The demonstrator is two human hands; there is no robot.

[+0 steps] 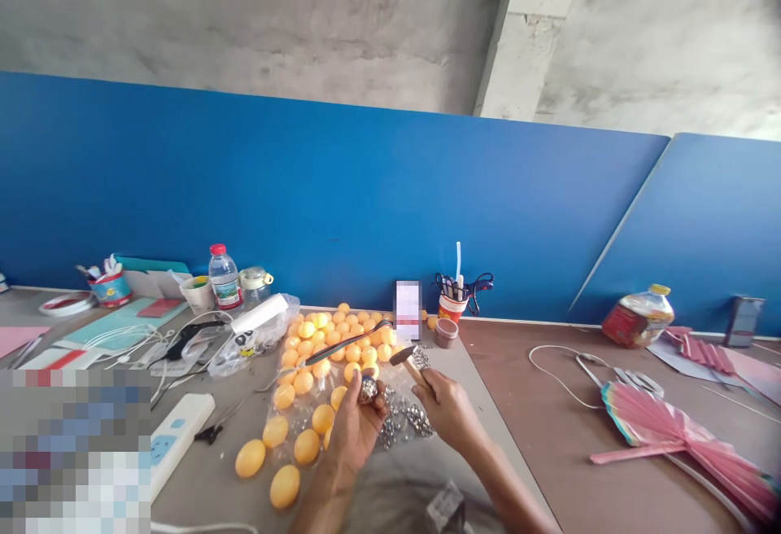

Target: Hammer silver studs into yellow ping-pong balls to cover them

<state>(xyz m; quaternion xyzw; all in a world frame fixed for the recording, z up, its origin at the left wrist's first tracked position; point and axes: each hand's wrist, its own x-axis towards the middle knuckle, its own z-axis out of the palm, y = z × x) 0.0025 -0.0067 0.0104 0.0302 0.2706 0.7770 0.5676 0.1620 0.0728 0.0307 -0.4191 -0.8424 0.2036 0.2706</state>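
Note:
My left hand (359, 432) is closed around a small ball (368, 389) with a shiny, dark silver, studded surface. In my right hand (448, 408) is a small wooden-handled tool (417, 371). Its dark, flat head (403, 355) points toward the ball and stays apart from it; whether it is a brush or a hammer I cannot tell. Small silver beads (418, 418) lie in a heap between and behind my hands. Many orange ping-pong balls (323, 418) spread over clear plastic to the left and behind. Across them lies a long dark, thin object (347, 344).
Behind stand a phone-like upright screen (408, 310), a small round tub (446, 334) and a pen cup (452, 306). A power strip (180, 440), cables and a bottle (225, 277) are on the left. A pink fan (659, 428) and jug (639, 318) lie right. A blue partition (329, 192) closes the back.

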